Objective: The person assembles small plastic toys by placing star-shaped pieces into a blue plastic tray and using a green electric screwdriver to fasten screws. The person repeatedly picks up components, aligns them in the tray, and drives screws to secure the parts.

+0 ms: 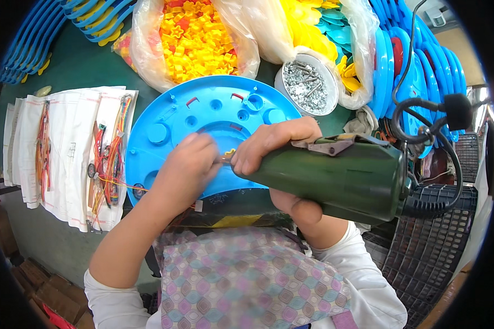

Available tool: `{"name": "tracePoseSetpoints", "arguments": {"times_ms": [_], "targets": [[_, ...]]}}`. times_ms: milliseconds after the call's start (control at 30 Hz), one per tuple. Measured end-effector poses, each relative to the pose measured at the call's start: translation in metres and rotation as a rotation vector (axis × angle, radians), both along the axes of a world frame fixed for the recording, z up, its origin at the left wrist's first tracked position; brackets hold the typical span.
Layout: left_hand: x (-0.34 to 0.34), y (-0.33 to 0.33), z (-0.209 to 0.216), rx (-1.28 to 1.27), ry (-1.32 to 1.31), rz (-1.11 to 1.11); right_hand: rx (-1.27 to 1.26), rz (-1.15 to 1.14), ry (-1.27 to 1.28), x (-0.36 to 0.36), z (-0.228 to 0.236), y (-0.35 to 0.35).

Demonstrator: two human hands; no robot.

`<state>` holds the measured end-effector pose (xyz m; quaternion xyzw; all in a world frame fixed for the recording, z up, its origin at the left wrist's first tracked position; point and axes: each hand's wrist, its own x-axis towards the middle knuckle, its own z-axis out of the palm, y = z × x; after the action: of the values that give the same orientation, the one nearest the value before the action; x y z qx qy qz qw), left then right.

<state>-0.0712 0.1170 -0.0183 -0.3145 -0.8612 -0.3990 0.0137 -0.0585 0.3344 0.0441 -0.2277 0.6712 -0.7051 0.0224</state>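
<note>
My right hand [277, 140] is wrapped around a dark green electric screwdriver [335, 175], held level with its bit end to the left. My left hand [189, 164], smeared by motion, is closed in a pinch at the bit's tip; what it holds there is hidden. Under both hands lies a curved blue plastic shell [148, 120], its inner side with posts and round recesses facing up. A small yellow part [230, 154] shows just beside the fingertips. Thin wires run from a small round component [139, 190] at the shell's lower left edge.
A white bowl of screws [307, 85] stands behind the shell, beside bags of yellow-red pieces [197, 44] and yellow-teal pieces [307, 27]. Wire bundles [112, 148] lie on white sheets at left. Blue parts [417, 77] are stacked at right, near the tool's black cord [458, 181].
</note>
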Motion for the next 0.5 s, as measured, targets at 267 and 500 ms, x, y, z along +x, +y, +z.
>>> {"name": "tracePoseSetpoints", "arguments": {"times_ms": [267,500], "targets": [[-0.002,0.0,-0.002,0.014,-0.005,-0.008,-0.126,0.02,0.016,-0.009,-0.024,-0.015],[0.0,0.001,-0.005,0.021,-0.009,0.026,-0.301,-0.163,0.054,0.004,-0.013,-0.015]]}}
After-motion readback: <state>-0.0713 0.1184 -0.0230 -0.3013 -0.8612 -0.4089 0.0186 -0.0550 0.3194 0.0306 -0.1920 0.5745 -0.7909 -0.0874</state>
